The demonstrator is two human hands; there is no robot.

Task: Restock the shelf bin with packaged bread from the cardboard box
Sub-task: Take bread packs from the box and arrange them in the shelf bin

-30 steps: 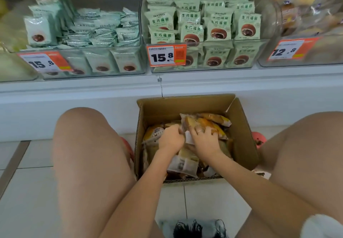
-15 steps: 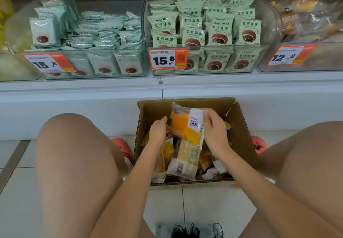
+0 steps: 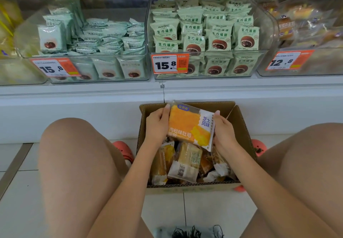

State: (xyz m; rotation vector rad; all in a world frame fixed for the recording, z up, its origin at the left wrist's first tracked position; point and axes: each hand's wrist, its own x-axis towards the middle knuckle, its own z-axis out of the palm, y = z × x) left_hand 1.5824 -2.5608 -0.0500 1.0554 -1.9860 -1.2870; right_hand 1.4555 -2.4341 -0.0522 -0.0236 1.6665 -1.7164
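**Bread packet held over the open box**

A white shelf (image 3: 241, 89) carries clear bins: the middle bin (image 3: 259, 65) packed with green bun packets, the right bin (image 3: 315, 67) with blurred bread. On the floor against the shelf's front edge stands the cardboard box (image 3: 239, 126), loose packets inside. Above its far edge, an orange bread packet (image 3: 187, 124) is gripped at both sides: left hand (image 3: 156, 124) and right hand (image 3: 222, 132), fingers curled round its edges.

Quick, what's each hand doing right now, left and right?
Left hand: grips the left edge of the orange bread packet.
Right hand: grips the packet's right edge, above the cardboard box.
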